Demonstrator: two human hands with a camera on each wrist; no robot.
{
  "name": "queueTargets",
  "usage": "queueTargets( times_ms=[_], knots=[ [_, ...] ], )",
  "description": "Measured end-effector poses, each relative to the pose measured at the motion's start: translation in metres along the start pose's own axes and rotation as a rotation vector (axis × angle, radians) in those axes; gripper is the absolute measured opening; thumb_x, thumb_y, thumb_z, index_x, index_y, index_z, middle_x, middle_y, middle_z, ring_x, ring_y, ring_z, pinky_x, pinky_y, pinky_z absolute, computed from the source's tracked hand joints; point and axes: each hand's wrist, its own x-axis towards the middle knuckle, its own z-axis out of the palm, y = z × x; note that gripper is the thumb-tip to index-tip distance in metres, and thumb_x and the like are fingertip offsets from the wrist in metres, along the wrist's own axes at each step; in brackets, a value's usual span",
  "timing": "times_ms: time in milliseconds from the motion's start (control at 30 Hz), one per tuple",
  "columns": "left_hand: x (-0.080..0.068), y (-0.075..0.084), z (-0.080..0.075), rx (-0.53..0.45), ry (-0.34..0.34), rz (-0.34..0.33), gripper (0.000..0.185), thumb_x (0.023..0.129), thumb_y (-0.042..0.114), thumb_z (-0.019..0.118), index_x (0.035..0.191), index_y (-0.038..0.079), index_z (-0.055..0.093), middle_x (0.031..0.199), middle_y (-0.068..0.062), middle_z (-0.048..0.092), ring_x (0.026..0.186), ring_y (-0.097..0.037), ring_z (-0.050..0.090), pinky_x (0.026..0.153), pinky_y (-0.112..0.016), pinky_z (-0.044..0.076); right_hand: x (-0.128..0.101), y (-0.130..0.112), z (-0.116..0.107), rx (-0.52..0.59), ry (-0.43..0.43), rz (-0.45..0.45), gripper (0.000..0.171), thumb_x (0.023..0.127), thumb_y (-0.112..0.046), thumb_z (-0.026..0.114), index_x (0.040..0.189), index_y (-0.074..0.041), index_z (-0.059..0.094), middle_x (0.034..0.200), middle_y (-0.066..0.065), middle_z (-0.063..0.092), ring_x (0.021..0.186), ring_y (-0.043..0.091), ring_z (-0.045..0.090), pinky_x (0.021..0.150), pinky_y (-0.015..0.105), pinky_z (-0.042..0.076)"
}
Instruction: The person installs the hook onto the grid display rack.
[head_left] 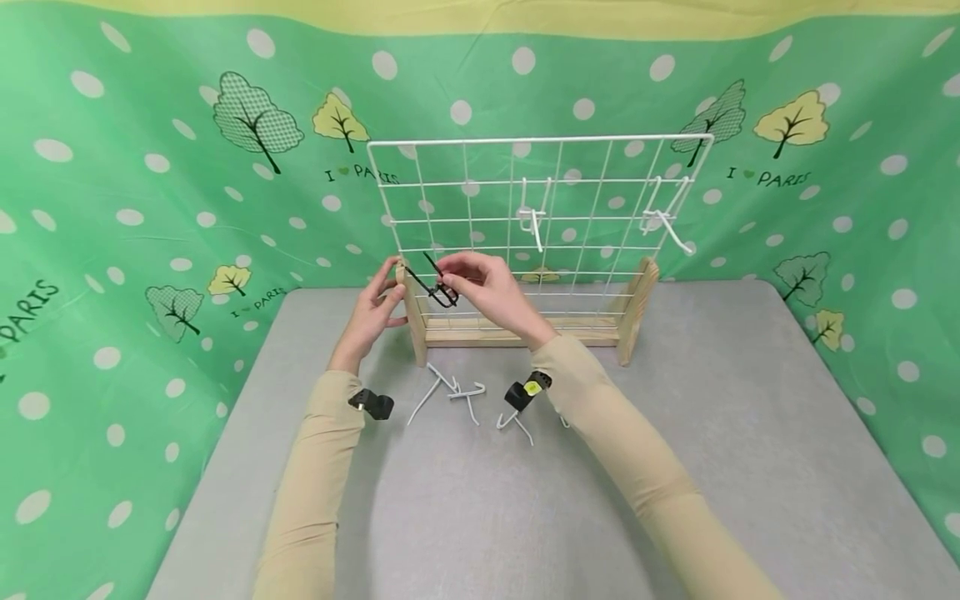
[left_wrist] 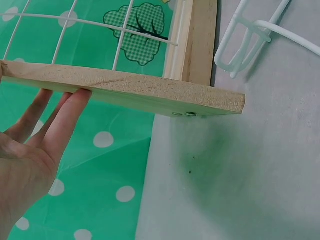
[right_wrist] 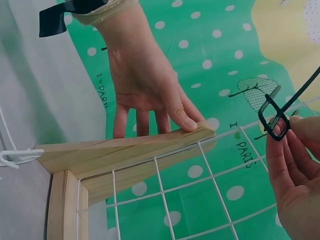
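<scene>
My right hand (head_left: pixel 491 287) pinches a black wire hook (head_left: pixel 444 293) between thumb and fingertips, in front of the lower left of a white wire grid (head_left: pixel 540 139). In the right wrist view, the hook's long prong (right_wrist: pixel 300 91) points up and away from the fingers. At the rack's left end, my left hand (head_left: pixel 372 312) holds the upper part of the wooden side post (head_left: pixel 416 333). Its thumb lies on the post's edge and its fingertips press the outer face, as the left wrist view shows of the fingers (left_wrist: pixel 67 117).
Two white hooks hang on the grid, one near the middle (head_left: pixel 534 218) and one at the right (head_left: pixel 660 215). Several loose white hooks (head_left: pixel 437 392) lie on the grey table (head_left: pixel 450 517) before the rack. A green patterned curtain (head_left: pixel 187 250) stands behind and at the sides.
</scene>
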Motion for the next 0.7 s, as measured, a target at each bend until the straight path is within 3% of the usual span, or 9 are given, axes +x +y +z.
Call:
queueTargets(
  times_ms=[233,400,700],
  knots=[
    [0.010,-0.020,-0.005,-0.024,0.004,0.015,0.058,0.104,0.018,0.046,0.155,0.019,0.020,0.145,-0.027,0.033,0.129,-0.046,0.039,0.087,-0.062,0.049,0.010,-0.005,0.005,0.024,0.091,-0.020,0.021,0.095,-0.001,0.060,0.114,0.006,0.064,0.102,0.015,0.068,0.091,0.029,0.065,0.080,0.035,0.055],
    [0.011,-0.022,-0.006,-0.002,0.010,0.022,0.058,0.103,0.022,0.047,0.155,0.022,0.022,0.146,-0.025,0.034,0.129,-0.045,0.039,0.087,-0.060,0.050,0.016,-0.012,0.007,0.017,0.135,-0.044,0.022,0.094,-0.001,0.062,0.114,0.006,0.064,0.103,0.015,0.067,0.091,0.020,0.064,0.082,0.030,0.054],
    [0.011,-0.022,-0.007,-0.020,0.004,0.013,0.058,0.103,0.018,0.046,0.155,0.019,0.021,0.147,-0.025,0.032,0.129,-0.046,0.038,0.086,-0.064,0.049,0.024,-0.023,0.007,0.031,0.171,-0.083,0.024,0.093,-0.001,0.063,0.116,0.007,0.063,0.105,0.017,0.066,0.093,0.022,0.063,0.083,0.031,0.056]
  ],
)
